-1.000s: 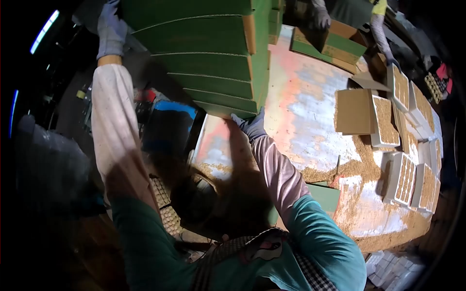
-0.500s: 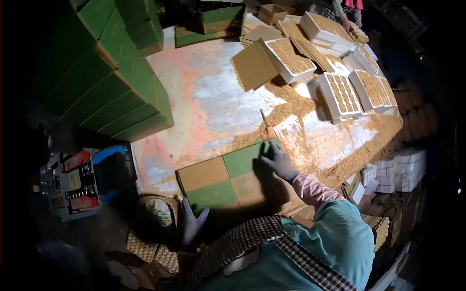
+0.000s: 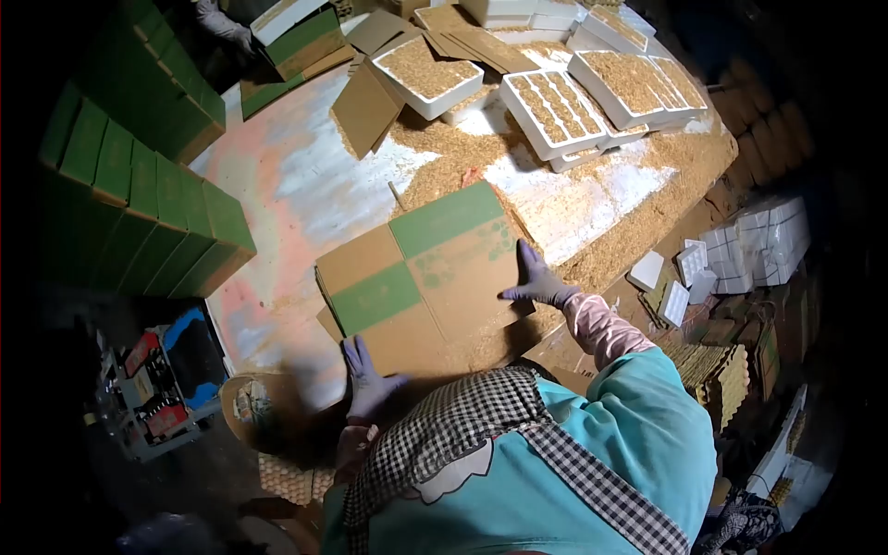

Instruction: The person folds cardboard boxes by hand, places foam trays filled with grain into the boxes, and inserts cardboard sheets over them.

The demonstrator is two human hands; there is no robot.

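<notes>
A folded-flat cardboard box (image 3: 476, 282) with green and brown panels lies on the table before me. My left hand (image 3: 370, 379), in a pale purple glove, is at its near left corner with thumb and fingers spread. At the right edge is my right hand (image 3: 544, 280), gloved the same way, its fingers apart and the thumb pointing in over the cardboard. Both hands seem to touch the edges without closing round them. The near edge of the box is partly hidden by shadow and my apron.
White foam trays (image 3: 553, 116) of sawdust-like filling stand at the back right, beside loose cardboard sheets (image 3: 368, 106). Green boxes (image 3: 176, 208) are stacked at left. Another person's hand (image 3: 239, 37) is near a foam tray (image 3: 282, 17) at upper left. Sawdust (image 3: 638, 222) covers the table's right side.
My right hand has moved from the far edge of the flat box to its right edge. My left hand has come up to the near left corner. Another person's hand now shows at upper left.
</notes>
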